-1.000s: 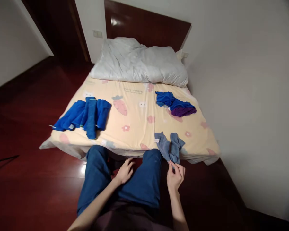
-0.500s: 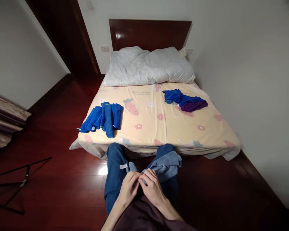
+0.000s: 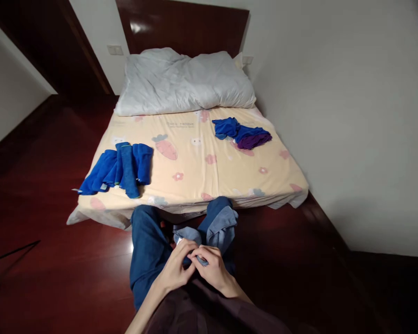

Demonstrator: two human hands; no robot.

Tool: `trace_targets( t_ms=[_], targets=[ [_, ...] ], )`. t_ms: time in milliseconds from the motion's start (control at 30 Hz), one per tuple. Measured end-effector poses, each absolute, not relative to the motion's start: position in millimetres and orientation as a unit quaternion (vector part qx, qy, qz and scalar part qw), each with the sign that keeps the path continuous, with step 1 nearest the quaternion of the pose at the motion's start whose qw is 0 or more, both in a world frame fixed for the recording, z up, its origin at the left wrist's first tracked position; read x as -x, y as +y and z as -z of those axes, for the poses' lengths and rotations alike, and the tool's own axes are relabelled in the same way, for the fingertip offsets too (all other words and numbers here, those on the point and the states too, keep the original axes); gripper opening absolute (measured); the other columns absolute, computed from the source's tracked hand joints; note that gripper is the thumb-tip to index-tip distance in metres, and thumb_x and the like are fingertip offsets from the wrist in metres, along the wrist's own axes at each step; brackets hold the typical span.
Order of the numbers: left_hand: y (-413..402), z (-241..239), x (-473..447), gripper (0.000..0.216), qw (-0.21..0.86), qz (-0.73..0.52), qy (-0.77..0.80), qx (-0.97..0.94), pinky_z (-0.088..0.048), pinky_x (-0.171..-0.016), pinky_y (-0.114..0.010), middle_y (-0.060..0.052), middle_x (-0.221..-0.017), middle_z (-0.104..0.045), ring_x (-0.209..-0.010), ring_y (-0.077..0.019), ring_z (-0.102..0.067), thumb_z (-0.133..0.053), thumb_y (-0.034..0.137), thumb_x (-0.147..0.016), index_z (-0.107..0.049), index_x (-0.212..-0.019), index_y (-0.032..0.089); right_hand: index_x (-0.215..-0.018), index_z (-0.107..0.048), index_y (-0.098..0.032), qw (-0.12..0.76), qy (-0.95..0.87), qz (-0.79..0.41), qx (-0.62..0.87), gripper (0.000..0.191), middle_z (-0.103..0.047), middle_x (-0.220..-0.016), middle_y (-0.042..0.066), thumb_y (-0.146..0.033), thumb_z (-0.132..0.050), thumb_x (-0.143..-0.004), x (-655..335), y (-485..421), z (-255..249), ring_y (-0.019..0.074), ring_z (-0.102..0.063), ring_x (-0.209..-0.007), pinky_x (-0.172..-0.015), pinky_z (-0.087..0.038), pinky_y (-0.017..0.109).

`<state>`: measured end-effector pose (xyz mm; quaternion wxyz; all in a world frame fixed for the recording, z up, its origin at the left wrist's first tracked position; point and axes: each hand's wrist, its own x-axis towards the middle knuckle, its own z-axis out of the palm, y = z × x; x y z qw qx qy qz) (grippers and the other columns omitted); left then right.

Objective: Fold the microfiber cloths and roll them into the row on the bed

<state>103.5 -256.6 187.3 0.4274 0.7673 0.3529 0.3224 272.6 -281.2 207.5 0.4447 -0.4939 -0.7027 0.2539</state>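
I sit at the foot of a bed with a grey-blue cloth (image 3: 220,226) draped over my lap and right knee. My left hand (image 3: 175,267) and my right hand (image 3: 211,266) meet over my thighs, fingers pinched on the near edge of that cloth. A row of rolled blue towels (image 3: 120,167) lies on the bed's left side. A loose heap of blue and purple cloths (image 3: 242,133) lies on the bed's right side.
The bed has a yellow patterned sheet (image 3: 198,171) and a white pillow (image 3: 183,81) against a dark headboard. A white wall runs along the right. Dark red wooden floor (image 3: 55,260) surrounds the bed; a thin black stand leg (image 3: 7,255) lies at the far left.
The grey-blue cloth came off the bed's front edge onto my lap. My right hand pulled it in, and my left hand joined it; both now pinch its edge.
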Motion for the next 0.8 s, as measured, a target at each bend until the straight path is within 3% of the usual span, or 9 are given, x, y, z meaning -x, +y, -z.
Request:
trace_targets(
  t_ms=[100, 233, 367, 500, 600, 800],
  targets=[
    [-242.2, -211.1, -110.3, 0.023, 0.506, -0.285, 0.339, -0.74, -0.052, -0.091, -0.035, -0.009, -0.109, -0.065, -0.1, -0.0212, -0.062, -0.05, 0.02, -0.093, -0.062, -0.112, 0.021, -0.078, -0.064, -0.021, 0.467, -0.685, -0.237, 0.507, 0.017, -0.065, -0.065, -0.003, -0.023, -0.063, -0.096, -280.6, -275.5, -207.7, 0.0104, -0.06, -0.056, -0.064, -0.049, 0.02],
    [-228.0, -217.1, -117.6, 0.017, 0.516, -0.228, 0.335, -0.755, -0.05, -0.082, -0.03, -0.006, -0.094, -0.065, -0.088, -0.019, -0.062, -0.049, 0.026, -0.097, -0.064, -0.093, 0.021, -0.075, -0.061, -0.022, 0.457, -0.687, -0.233, 0.515, 0.021, -0.067, -0.066, -0.003, -0.026, -0.063, -0.095, -288.0, -270.3, -206.5, 0.0107, -0.063, -0.059, -0.066, -0.049, 0.02],
    [-214.3, -194.0, -112.3, 0.016, 0.424, -0.17, 0.39, -0.799, -0.049, -0.078, -0.03, -0.006, -0.093, -0.066, -0.087, -0.0199, -0.062, -0.05, 0.02, -0.092, -0.066, -0.092, 0.022, -0.077, -0.063, -0.022, 0.4, -0.727, -0.256, 0.495, 0.022, -0.07, -0.07, -0.002, -0.029, -0.061, -0.097, -295.3, -270.9, -209.8, 0.0115, -0.068, -0.065, -0.069, -0.05, 0.02],
    [-197.9, -169.1, -76.8, 0.046, 0.283, -0.132, 0.498, -0.809, -0.051, -0.086, -0.035, -0.007, -0.1, -0.069, -0.1, -0.0249, -0.063, -0.049, 0.005, -0.074, -0.069, -0.11, 0.023, -0.076, -0.064, -0.022, 0.372, -0.721, -0.264, 0.521, 0.021, -0.069, -0.068, -0.003, -0.033, -0.067, -0.095, -312.1, -273.2, -222.3, 0.0106, -0.064, -0.061, -0.07, -0.05, 0.021],
    [-193.0, -169.5, -38.8, 0.054, 0.224, -0.212, 0.553, -0.774, -0.052, -0.089, -0.036, -0.007, -0.106, -0.07, -0.103, -0.0253, -0.064, -0.047, 0.006, -0.07, -0.069, -0.115, 0.024, -0.078, -0.067, -0.022, 0.339, -0.705, -0.285, 0.554, 0.019, -0.068, -0.067, -0.003, -0.036, -0.074, -0.089, -324.8, -272.2, -230.9, 0.0112, -0.062, -0.061, -0.07, -0.049, 0.022],
    [-205.3, -213.5, 25.1, 0.036, 0.088, -0.421, 0.614, -0.662, -0.051, -0.083, -0.032, -0.004, -0.106, -0.07, -0.094, -0.0237, -0.068, -0.054, 0.02, -0.083, -0.069, -0.115, 0.025, -0.09, -0.074, -0.026, 0.178, -0.713, -0.374, 0.566, 0.013, -0.072, -0.081, -0.002, -0.024, -0.08, -0.079, -321.7, -268.2, -216.2, 0.0153, -0.066, -0.075, -0.072, -0.047, 0.022]
  ],
)
